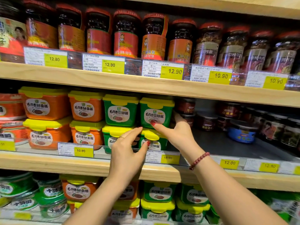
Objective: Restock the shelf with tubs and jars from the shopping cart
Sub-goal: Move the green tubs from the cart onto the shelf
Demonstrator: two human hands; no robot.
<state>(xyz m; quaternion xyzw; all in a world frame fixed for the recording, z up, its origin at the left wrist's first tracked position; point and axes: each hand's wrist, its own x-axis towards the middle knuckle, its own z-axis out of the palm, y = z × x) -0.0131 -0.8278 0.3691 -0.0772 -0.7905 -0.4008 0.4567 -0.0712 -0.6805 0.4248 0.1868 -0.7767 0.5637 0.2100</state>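
Note:
On the middle shelf [84, 161] stand stacked tubs with yellow lids: orange ones [87, 108] at left, green ones at right. My right hand [177, 129] reaches to the upper right green tub [155, 112], thumb tip on its front label and fingers along its right side. That tub sits on a lower green tub [152, 142]. My left hand [128, 146] hovers with fingers extended in front of the lower left green tub [110, 137], holding nothing. The shopping cart is out of view.
Red-lidded sauce jars [126, 33] line the top shelf. Small dark jars [206, 120] and a blue tub [240, 133] sit deep at the right of the middle shelf, with bare shelf floor [227, 145] before them. More tubs [159, 192] fill the bottom shelf.

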